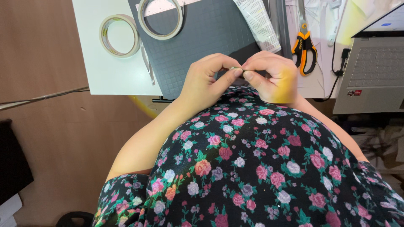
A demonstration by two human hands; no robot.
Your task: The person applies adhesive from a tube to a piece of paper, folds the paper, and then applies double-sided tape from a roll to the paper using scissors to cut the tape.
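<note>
1. Where both hands meet above the desk (pixel 105 71) edge, a small pale item (pixel 236 68) is pinched between them; its kind cannot be told.
2. Left hand (pixel 206 77): grip closed, thumb and forefinger tips pressed on the item.
3. Right hand (pixel 271 75): grip closed on the same item, fingers curled in.
4. Item is held just over the near edge of a grey gridded cutting mat (pixel 202 38).
5. Two tape rolls are seen: one (pixel 120 35) on the white desk, one (pixel 161 19) on the mat.
6. Orange-handled scissors (pixel 304 46) lie right of the hands, a laptop (pixel 372 71) beyond them.
7. Floral dress (pixel 252 168) fills the foreground.
</note>
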